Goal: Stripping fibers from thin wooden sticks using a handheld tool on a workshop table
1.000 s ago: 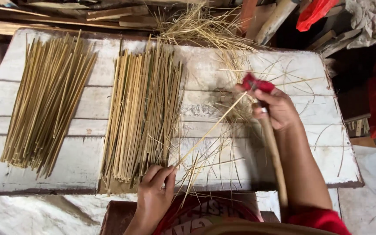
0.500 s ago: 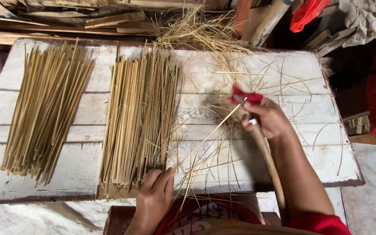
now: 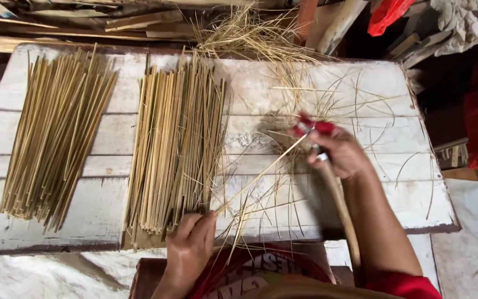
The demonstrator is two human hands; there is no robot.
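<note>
The left hand point(image 3: 188, 249) sits at about six o'clock in the view, at the near edge of the white plank table point(image 3: 372, 88), its fingers pinched around the near end of a thin bamboo strip point(image 3: 261, 174). That strip runs up toward two o'clock and meets the right hand point(image 3: 341, 152), which lies just right of centre, at about three o'clock from the middle of the table. The right hand is closed in a fist around a long-handled knife point(image 3: 338, 205); the wooden handle trails back along the forearm toward five o'clock, and the blade end at the strip's far tip is bound in red cloth point(image 3: 316, 126). The blade's exact contact with the strip is too small to tell.

At nine o'clock from the strip lies the middle bundle of split bamboo sticks point(image 3: 175, 144), its near end just beside the left hand. Well apart, at the far nine o'clock side of the table, lies a second bundle point(image 3: 56, 133). Loose pale shavings point(image 3: 261, 39) heap at twelve o'clock and scatter under and around the right hand. A red bag point(image 3: 385, 14) hangs at one o'clock beyond the table
</note>
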